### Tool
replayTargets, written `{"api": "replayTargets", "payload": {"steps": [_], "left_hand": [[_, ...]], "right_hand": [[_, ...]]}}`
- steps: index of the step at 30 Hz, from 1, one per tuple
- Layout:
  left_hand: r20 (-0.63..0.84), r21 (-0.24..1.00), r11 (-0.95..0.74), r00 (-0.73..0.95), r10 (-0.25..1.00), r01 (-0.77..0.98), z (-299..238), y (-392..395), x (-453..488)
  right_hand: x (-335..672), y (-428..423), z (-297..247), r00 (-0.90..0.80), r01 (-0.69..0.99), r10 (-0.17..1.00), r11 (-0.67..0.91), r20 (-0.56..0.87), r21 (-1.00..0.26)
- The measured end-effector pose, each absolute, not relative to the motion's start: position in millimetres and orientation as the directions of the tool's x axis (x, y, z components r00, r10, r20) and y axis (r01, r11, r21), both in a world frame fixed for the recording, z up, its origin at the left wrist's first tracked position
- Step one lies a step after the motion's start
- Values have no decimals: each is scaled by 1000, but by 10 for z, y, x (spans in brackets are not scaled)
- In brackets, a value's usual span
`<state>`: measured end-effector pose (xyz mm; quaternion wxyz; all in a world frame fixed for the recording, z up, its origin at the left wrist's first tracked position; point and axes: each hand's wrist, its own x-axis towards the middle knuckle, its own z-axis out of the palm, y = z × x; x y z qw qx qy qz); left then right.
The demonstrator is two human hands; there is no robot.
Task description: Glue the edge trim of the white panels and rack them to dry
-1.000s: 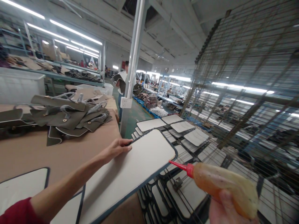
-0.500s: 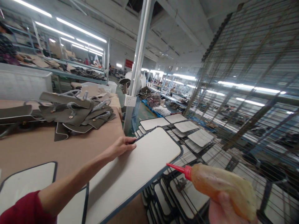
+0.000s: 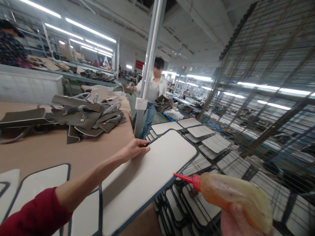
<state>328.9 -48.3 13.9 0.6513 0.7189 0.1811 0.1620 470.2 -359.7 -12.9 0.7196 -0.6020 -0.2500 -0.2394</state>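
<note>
A white panel with rounded corners and a dark edge (image 3: 157, 164) is tilted up in front of me. Its far left edge is pinched by my left hand (image 3: 135, 150), thumb on the white face. My right hand (image 3: 236, 218) is wrapped round a squeeze bottle of amber glue (image 3: 236, 196) with a red nozzle. The nozzle tip is at the panel's right-hand edge; whether it touches cannot be told. Most of the right hand's fingers are hidden behind the bottle or cut off by the frame.
Similar panels (image 3: 44, 183) lie on the brown table (image 3: 98, 157) at left, below a pile of grey-brown bag pieces with handles (image 3: 83, 114). More panels (image 3: 216, 144) rest on wire racks (image 3: 246, 183) at right. Beside a metal post (image 3: 147, 65) stands a person (image 3: 155, 88) holding bag pieces.
The nozzle tip has moved slightly down along the panel's right-hand edge, toward me. My view has turned a little left. The person behind the post has come into clearer sight.
</note>
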Motion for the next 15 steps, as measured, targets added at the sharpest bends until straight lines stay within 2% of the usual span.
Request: {"api": "replayTargets", "payload": {"steps": [2,4,10,13,15], "left_hand": [[3,992,-112,879,477,58,184,-510,3304],[13,989,-136,879,477,59,210,-525,3332],[16,984,-163,879,477,70,260,-546,3463],[19,985,-158,877,481,65,301,-564,3535],[19,989,-140,881,473,53,325,-579,3581]], "right_hand": [[4635,-3563,-100,823,562,-105,290,558,-774],[4593,-3559,-94,851,520,-126,339,510,-784],[4582,-3621,-106,809,588,-106,134,578,-798],[4595,-3648,-158,810,586,-126,151,573,-796],[4601,-3674,-203,819,573,-95,172,565,-801]]}}
